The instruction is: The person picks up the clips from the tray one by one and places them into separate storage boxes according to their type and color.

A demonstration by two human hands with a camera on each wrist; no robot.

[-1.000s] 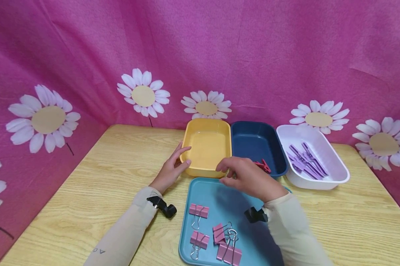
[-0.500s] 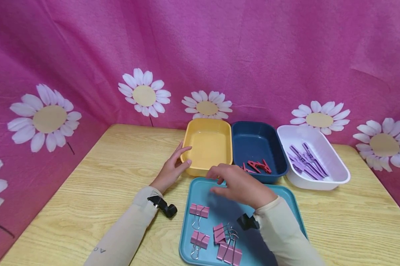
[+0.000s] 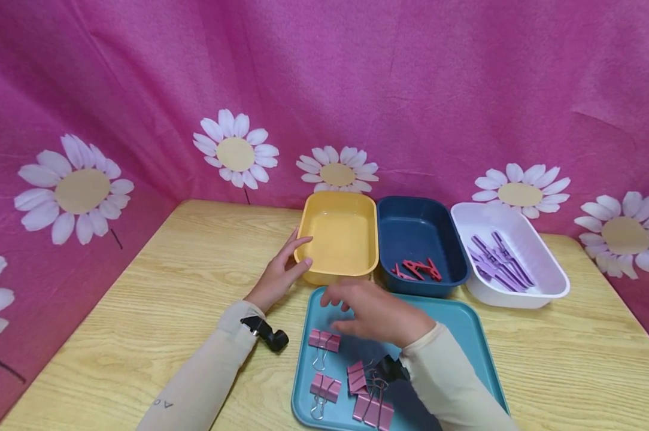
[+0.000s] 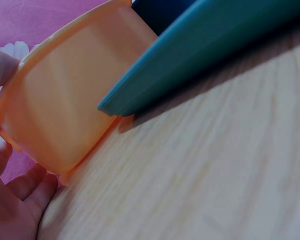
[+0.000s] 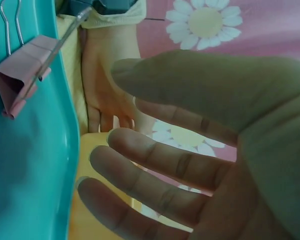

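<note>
My left hand [image 3: 276, 275] holds the left side of a yellow plastic bin [image 3: 337, 278]. Its thumb and index finger reach over the rim, while other fingers lie against the outer wall in the left wrist view. Above a teal tray [image 3: 443, 335], my right hand [image 3: 375, 311] hovers with fingers loosely spread and nothing between them, as the right wrist view shows. Nearest to it is a pink binder clip [image 3: 324, 340] at the tray's left side. Another pink binder clip [image 3: 325, 387] lies in front of that one. Two overlapping binder clips [image 3: 373, 411] lie further right, under the right wrist.
To the right of the yellow bin stands a navy bin [image 3: 418, 233] with red clothespin-like clips [image 3: 421, 269] inside. Beyond it, a white bin [image 3: 545, 263] holds several purple forks and knives [image 3: 499, 263]. A pink flowered cloth [image 3: 411, 90] hangs behind the wooden table [image 3: 152, 299].
My right hand has moved left and toward me, away from the yellow bin's front edge to over the tray. The red clips have come into view. My left hand stays on the bin.
</note>
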